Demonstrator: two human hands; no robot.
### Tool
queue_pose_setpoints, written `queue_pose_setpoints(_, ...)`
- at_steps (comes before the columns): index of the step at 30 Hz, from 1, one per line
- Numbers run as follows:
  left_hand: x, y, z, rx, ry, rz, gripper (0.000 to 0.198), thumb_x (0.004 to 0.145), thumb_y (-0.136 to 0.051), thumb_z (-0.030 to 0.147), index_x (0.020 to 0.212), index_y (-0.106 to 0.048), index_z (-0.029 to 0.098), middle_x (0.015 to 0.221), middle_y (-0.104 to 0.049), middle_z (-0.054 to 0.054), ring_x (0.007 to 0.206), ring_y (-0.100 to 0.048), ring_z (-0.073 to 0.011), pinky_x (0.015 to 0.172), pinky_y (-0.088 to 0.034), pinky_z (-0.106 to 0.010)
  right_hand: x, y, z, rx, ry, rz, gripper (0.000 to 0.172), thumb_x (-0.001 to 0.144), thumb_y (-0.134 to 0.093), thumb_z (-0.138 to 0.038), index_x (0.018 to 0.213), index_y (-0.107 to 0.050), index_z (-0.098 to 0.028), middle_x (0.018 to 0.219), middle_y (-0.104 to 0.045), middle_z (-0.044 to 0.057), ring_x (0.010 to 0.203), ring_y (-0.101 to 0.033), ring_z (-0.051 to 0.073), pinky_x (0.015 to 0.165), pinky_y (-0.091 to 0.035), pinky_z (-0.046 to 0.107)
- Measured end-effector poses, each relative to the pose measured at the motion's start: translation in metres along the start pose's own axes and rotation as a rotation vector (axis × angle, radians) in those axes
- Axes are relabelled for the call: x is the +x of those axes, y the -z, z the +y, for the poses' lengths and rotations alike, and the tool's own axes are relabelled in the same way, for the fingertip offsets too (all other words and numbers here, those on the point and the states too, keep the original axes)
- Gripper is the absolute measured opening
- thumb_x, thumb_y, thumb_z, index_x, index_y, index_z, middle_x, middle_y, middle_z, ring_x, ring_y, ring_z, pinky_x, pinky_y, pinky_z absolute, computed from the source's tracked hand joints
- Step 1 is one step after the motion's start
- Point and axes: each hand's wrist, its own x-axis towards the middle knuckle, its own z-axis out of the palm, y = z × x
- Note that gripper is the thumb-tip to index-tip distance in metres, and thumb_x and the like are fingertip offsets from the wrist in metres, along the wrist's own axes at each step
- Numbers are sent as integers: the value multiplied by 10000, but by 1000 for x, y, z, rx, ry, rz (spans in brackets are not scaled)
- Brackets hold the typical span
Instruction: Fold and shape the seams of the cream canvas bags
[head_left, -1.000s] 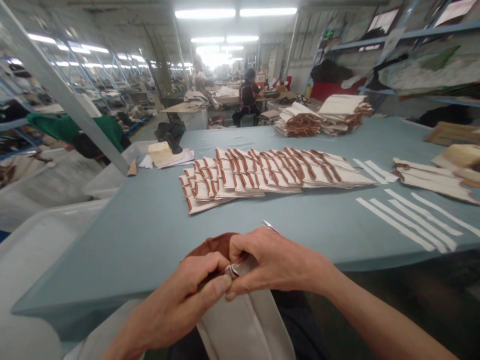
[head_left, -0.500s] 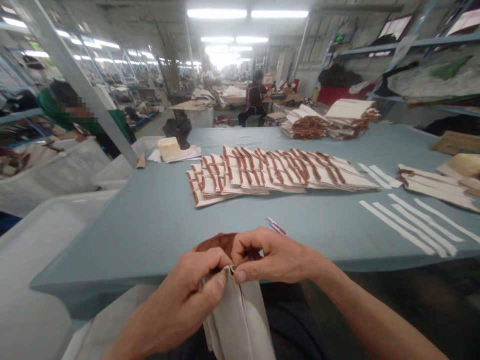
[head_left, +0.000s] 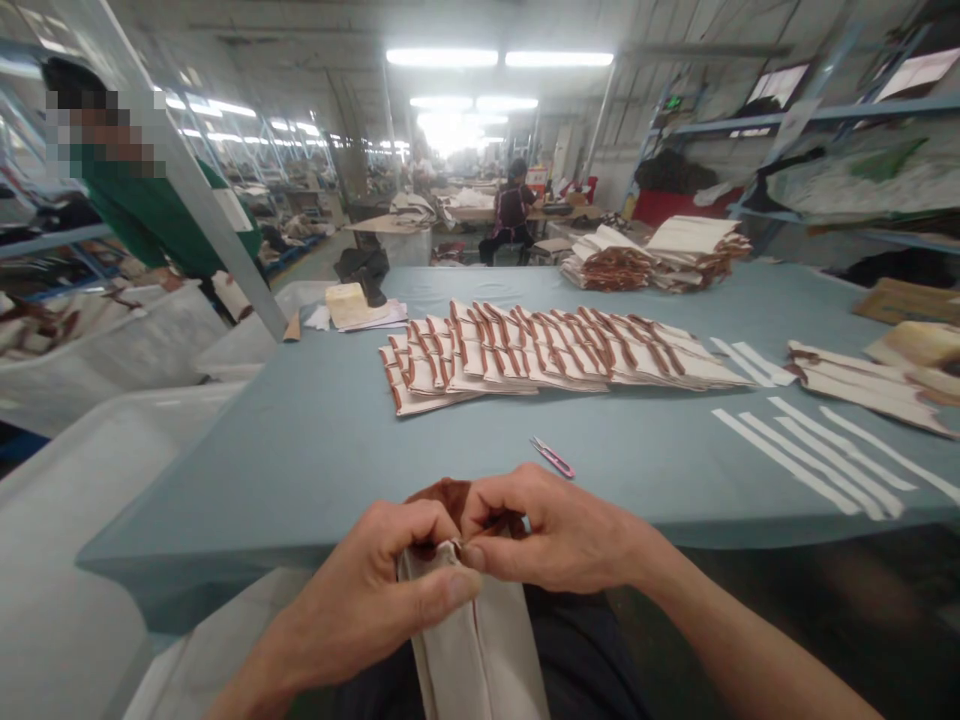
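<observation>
Left hand (head_left: 360, 600) and right hand (head_left: 559, 530) pinched the canvas piece (head_left: 472, 640) at its brown-trimmed edge, holding it together; thread snips (head_left: 553, 458) lay handy on the bench (head_left: 225, 480).

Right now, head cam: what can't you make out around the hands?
Head view:
- Pinched fold: hidden by the left hand and right hand.
- Brown trim: partly hidden by both hands.
- Canvas: lower end cut off by the bottom edge.
- Snips: blades too small.

- No words, brands or numbers can be read anywhere.
- A small lit green sign (head_left: 673, 102) sits at one o'clock, too small to read.
- White paper sheets (head_left: 778, 85) above the shelving, also at one o'clock, are too blurred to read.
</observation>
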Motion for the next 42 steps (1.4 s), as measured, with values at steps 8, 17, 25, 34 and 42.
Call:
queue_pose_setpoints(8,-10,5,6,67,1,-53,264,953,-518,346,759,-607,192,752,-604,32,747,-519,-146,726,-398,-239,-2,-2,-6,-13,-5,28,97,884,-641,-195,794,-620,-166,675,-552,-63,606,-457,78,567,-355,199)
queue_pose_setpoints(17,-11,18,3,-80,95,-205,214,938,-536,342,889,-676,187,901,-672,8,870,-586,-173,815,-443,-246,0,-8,-4,-57,31,71,116,848,-641,-142,757,-579,-177,654,-515,-82,580,-413,67,552,-341,186)
queue_pose_setpoints(25,-11,20,0,-100,144,-175,269,919,-564,409,865,-696,181,893,-687,-2,895,-603,-189,837,-461,-251,4,-13,-6,-54,9,113,111,820,-625,-98,746,-590,-172,659,-556,-75,597,-457,68,567,-354,180)
queue_pose_setpoints(34,-2,25,8,40,37,-172,282,956,-514,280,790,-711,167,706,-665,13,662,-569,-133,628,-431,-207,7,-12,-3,-98,0,96,110,800,-691,-169,769,-588,-192,734,-628,-52,657,-532,101,651,-386,223)
queue_pose_setpoints(42,4,33,10,207,12,-168,217,842,-515,173,633,-573,178,561,-485,57,532,-420,-90,499,-293,-199,16,-18,-8,-210,-15,148,175,780,-680,-183,714,-520,-202,662,-571,-64,591,-465,89,625,-312,235)
